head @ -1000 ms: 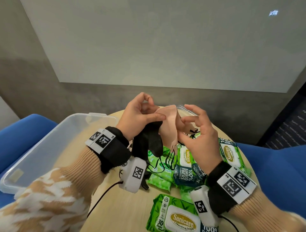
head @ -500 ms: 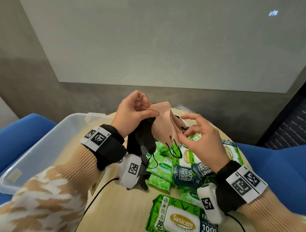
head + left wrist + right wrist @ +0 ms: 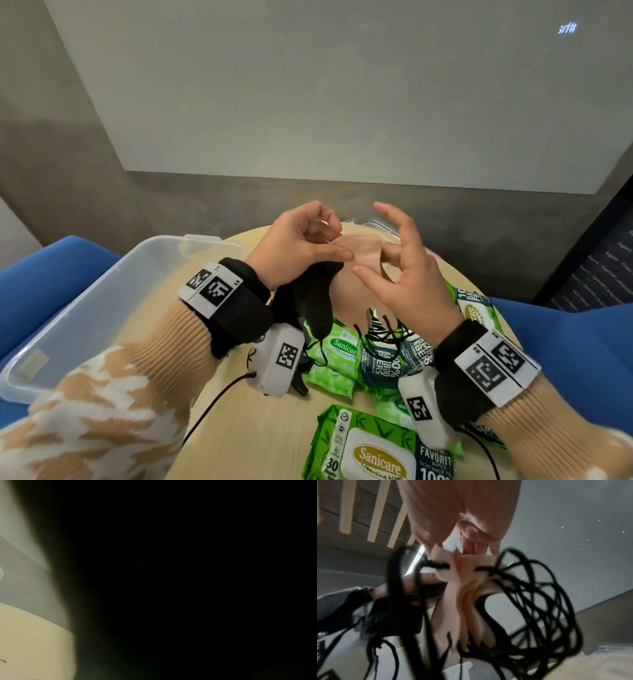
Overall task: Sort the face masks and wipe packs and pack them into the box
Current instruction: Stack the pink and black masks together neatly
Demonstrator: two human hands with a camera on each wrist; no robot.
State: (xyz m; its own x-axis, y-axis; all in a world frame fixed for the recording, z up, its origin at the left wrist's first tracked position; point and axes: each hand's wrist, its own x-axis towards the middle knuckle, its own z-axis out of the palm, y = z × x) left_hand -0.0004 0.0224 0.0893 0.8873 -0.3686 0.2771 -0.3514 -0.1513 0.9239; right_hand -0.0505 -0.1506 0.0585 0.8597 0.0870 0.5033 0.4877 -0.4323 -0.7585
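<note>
Nearest you, wipe packs (image 3: 376, 445) lie unsorted at the table's (image 3: 260, 442) near edge and center. Above them your left hand (image 3: 294, 246) pinches pink masks (image 3: 359, 267) plus a black mask (image 3: 308, 298); right hand (image 3: 407, 274), fingers spread, touches the pink ones. Box (image 3: 102, 301) at left edge looks empty, so packing hasn't started. Right wrist cam shows tangled ear loops (image 3: 530, 595), mostly hidden from head cam; left wrist cam's nearly black.

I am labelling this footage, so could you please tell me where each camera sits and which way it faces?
Head: worn on the head, looking down at the left hand, right hand, masks and clear box.
Left wrist: mostly black; a strip of table shows, no body.
Right wrist: looks up along the hand at fingers and tangled ear loops.
Shared: head and right wrist both show the pink masks.
</note>
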